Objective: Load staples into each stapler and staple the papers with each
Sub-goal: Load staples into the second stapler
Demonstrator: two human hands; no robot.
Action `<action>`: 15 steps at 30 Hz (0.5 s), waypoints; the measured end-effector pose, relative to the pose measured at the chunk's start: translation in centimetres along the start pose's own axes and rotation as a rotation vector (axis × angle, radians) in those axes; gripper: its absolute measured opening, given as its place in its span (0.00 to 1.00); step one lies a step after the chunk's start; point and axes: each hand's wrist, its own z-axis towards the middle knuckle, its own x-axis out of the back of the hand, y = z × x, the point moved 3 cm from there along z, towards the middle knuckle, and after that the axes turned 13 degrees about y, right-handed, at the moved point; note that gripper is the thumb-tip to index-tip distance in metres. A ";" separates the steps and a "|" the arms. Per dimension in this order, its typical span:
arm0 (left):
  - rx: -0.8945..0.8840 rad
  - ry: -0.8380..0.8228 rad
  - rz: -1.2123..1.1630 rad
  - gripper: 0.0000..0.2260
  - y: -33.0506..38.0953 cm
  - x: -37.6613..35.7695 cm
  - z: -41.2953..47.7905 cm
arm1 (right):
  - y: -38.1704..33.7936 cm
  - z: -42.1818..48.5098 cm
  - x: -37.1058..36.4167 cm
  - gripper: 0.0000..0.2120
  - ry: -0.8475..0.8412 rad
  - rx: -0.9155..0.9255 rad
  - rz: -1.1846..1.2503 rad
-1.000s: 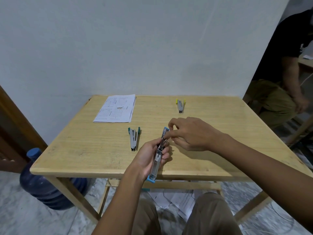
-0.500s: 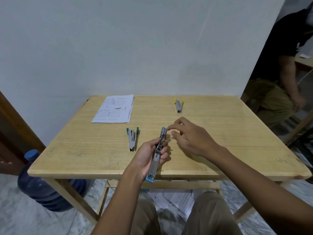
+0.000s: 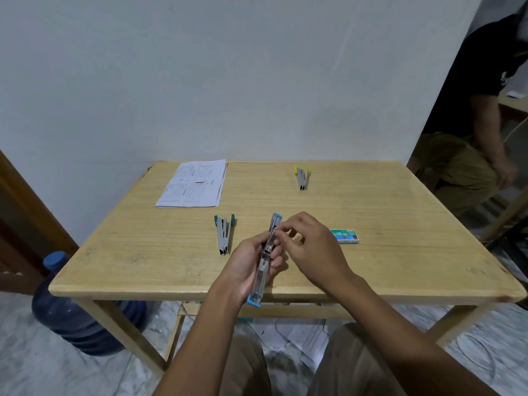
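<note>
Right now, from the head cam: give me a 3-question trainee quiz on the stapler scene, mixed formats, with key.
1. True or false: the left hand holds the blue stapler opened out.
2. Which stapler lies nearest the papers? A) teal stapler B) yellow stapler C) blue stapler
3. Fill in: the staple box lies on the table to the ____ of the right hand.

Key: 1 true; 2 A; 3 right
</note>
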 end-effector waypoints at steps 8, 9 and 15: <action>-0.018 0.024 -0.004 0.15 0.0 0.1 0.0 | -0.5 0.2 -0.5 0.07 0.021 0.079 -0.201; -0.020 0.022 0.001 0.15 0.0 0.1 -0.1 | -0.6 0.1 -0.3 0.07 0.044 0.108 -0.222; -0.007 0.041 -0.068 0.12 0.2 -0.2 -0.5 | -0.7 -1.3 1.1 0.12 0.014 0.012 -0.077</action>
